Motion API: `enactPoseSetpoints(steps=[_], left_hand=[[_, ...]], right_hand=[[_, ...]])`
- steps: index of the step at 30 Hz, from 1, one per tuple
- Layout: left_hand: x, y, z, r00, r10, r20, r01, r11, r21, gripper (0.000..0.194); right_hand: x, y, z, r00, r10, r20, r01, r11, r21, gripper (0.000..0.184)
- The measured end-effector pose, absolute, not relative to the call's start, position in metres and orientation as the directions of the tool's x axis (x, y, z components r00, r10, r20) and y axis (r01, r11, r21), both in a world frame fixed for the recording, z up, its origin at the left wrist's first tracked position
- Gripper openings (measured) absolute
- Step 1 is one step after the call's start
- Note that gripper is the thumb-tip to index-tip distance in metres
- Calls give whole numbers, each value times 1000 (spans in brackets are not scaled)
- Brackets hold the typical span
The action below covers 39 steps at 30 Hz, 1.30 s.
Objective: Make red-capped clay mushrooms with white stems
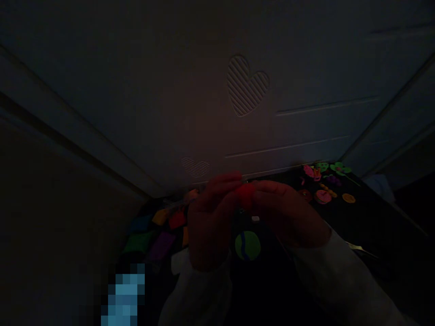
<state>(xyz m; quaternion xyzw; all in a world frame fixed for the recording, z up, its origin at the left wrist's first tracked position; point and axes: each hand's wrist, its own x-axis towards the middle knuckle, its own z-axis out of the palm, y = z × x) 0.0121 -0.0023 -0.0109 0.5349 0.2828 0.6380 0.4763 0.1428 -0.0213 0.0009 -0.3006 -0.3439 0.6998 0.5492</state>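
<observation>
Held between both hands is a small bright red lump of modelling clay (245, 196), roughly round. My left hand (211, 222) has its fingers closed against the lump's left side. From the right, my right hand (292, 210) pinches the same lump with thumb and fingers. Below them, on the dark tabletop, lies a flat green disc (253, 246) with a wavy blue band across it. A small whitish piece (255, 219) sits just above that disc. The light is very dim, so finger details are hard to make out.
Coloured blocks or packs, among them a green one (137, 242) and a purple one (162, 245), lie at left. Shaped pieces, including a pink disc (322, 196) and a green flower (340, 168), are at right, near what looks like scissors (362, 249). A pale panel with hearts (246, 86) stands behind.
</observation>
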Motion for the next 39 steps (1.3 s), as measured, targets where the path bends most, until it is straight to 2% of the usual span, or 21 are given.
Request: enactPoseSetpoints(steps=[3, 6, 14, 21, 26, 32, 35, 39], left_hand=[[11, -2, -12, 77, 910, 408, -318, -365, 875, 21], [10, -1, -12, 105, 897, 430, -281, -388, 878, 16], [15, -3, -8, -45, 914, 403, -251, -401, 881, 9], [16, -4, -11, -71, 892, 447, -259, -450, 855, 11], [11, -3, -9, 14, 864, 503, -143, -496, 856, 16], [14, -4, -8, -28, 865, 500, -112, -500, 859, 13], [14, -4, -11, -49, 881, 470, -156, -472, 868, 14], [9, -2, -12, 58, 866, 496, -221, -474, 852, 21]], right_hand=[[143, -22, 1, -240, 969, -63, -564, -192, -803, 20], [143, -21, 2, -271, 961, -49, -577, -202, -792, 19], [140, -22, 2, -222, 973, 66, -544, -67, -837, 16], [142, -22, -2, -166, 986, 26, -524, -66, -849, 11], [143, -21, -2, -168, 985, 40, -507, -51, -861, 12], [142, -20, -2, -174, 984, 33, -514, -62, -856, 12], [142, -20, -2, -159, 987, -2, -507, -83, -858, 17], [142, -21, 1, -178, 982, -62, -536, -149, -831, 22]])
